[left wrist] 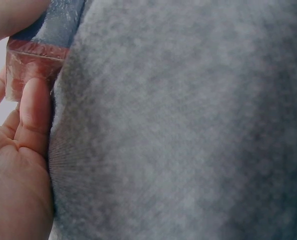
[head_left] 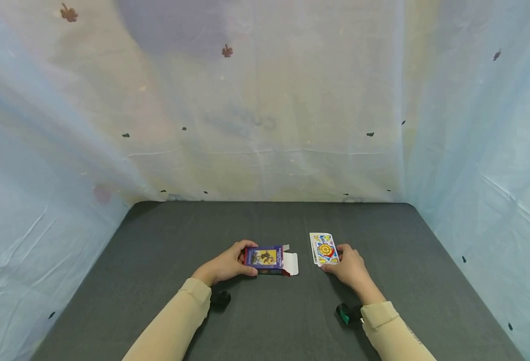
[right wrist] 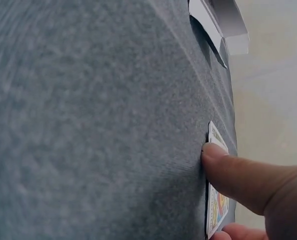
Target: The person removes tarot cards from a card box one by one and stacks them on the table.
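A purple and red card box (head_left: 265, 258) with a yellow picture lies in the middle of the table, its white end flap (head_left: 291, 263) open toward the right. My left hand (head_left: 228, 262) grips the box at its left end, thumb along the near side and fingers around the far side. In the left wrist view the box's red end (left wrist: 36, 62) shows between thumb and fingers. To the right lies a small stack of colourful cards (head_left: 325, 249), slightly fanned at its left edge. My right hand (head_left: 349, 267) holds the stack by its right side, with the thumb (right wrist: 238, 175) at the near edge.
The dark grey cloth-covered table (head_left: 274, 321) reaches back to a pale plastic sheet (head_left: 265, 100) with small leaf-shaped marks. Sheets hang on the left and right too. Black straps with small devices (head_left: 348, 314) sit at both wrists.
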`<act>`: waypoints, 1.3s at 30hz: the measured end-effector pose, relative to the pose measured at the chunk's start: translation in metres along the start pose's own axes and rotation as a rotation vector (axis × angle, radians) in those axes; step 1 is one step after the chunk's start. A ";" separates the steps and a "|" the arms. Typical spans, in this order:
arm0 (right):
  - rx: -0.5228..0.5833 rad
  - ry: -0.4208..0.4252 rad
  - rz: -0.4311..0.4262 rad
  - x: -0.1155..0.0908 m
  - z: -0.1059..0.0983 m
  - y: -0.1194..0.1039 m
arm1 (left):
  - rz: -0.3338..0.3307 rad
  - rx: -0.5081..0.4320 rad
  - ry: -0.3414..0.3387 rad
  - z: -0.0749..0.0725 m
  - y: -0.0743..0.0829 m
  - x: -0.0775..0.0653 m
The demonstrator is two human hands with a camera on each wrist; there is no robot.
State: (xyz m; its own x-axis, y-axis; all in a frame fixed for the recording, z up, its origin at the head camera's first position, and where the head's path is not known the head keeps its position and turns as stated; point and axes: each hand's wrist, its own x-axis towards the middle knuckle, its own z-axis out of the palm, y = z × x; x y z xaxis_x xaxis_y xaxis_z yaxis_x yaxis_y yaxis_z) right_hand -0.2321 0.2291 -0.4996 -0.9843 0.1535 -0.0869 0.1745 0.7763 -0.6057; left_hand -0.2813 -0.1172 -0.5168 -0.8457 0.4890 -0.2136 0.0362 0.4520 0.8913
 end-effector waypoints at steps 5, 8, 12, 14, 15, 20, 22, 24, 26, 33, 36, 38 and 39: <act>-0.006 0.002 0.007 0.002 0.001 -0.001 | 0.007 -0.002 -0.002 0.000 -0.001 0.000; -0.013 0.002 0.012 0.003 0.001 -0.002 | 0.010 -0.002 -0.004 0.000 -0.001 0.001; -0.023 0.002 0.016 0.004 0.002 -0.004 | 0.009 0.000 -0.006 0.000 -0.001 0.001; -0.020 -0.003 0.015 0.005 0.002 -0.005 | 0.006 0.002 -0.006 0.000 -0.001 0.001; -0.019 -0.006 0.014 0.005 0.002 -0.005 | 0.004 0.003 -0.005 0.000 -0.001 0.001; -0.010 -0.020 0.020 0.007 0.001 -0.005 | 0.000 0.002 -0.005 0.000 -0.001 0.001; -0.009 -0.020 0.022 0.007 0.002 -0.005 | 0.001 -0.002 -0.006 0.000 -0.001 0.001; -0.009 -0.017 0.021 0.007 0.002 -0.005 | 0.001 -0.006 -0.007 0.000 -0.001 0.001; -0.002 -0.008 0.020 0.008 0.003 -0.006 | 0.001 -0.007 -0.006 0.000 -0.001 0.000; 0.000 0.037 0.070 0.015 0.006 -0.007 | 0.008 -0.011 -0.005 0.000 -0.001 -0.001; -0.009 0.043 0.086 0.017 0.007 -0.008 | 0.009 -0.015 -0.007 0.001 -0.001 -0.001; -0.010 0.045 0.091 0.017 0.007 -0.008 | 0.011 -0.018 -0.007 0.001 0.000 -0.001; -0.009 0.045 0.093 0.017 0.007 -0.009 | 0.012 -0.018 -0.006 0.001 0.000 -0.001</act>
State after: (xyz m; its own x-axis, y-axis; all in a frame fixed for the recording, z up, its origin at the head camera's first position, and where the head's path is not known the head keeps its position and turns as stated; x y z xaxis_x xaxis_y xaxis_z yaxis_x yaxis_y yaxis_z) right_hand -0.2509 0.2205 -0.5017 -0.9616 0.2528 -0.1068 0.2660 0.7627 -0.5895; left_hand -0.2799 -0.1174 -0.5170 -0.8419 0.4992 -0.2051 0.0368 0.4323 0.9010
